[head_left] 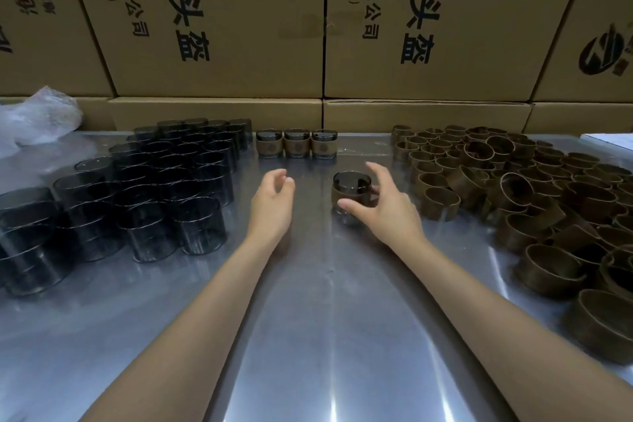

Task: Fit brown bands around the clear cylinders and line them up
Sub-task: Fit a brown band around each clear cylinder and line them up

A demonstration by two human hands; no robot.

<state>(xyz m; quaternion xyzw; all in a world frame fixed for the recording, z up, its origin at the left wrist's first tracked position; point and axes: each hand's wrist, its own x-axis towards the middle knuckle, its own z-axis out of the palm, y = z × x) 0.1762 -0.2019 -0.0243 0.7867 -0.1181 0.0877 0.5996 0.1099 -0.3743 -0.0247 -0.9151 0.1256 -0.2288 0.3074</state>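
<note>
Cylinders of clear, smoky plastic (137,195) stand packed together across the left of the frame, reaching the lower left edge, on a shiny metal table (329,336). Cardboard boxes (219,17) with printed characters fill the top. Brown bands (548,202) lie heaped at the right, down to the lower right corner. 3 banded cylinders (296,143) stand side by side in a row at upper centre. Just right of centre, 1 banded cylinder (350,197) sits upright on the table, held by the right hand (387,205) with thumb and fingers curled round it. Left of it, well apart, the left hand (272,202) hovers with fingers loosely curled, holding nothing.
</note>
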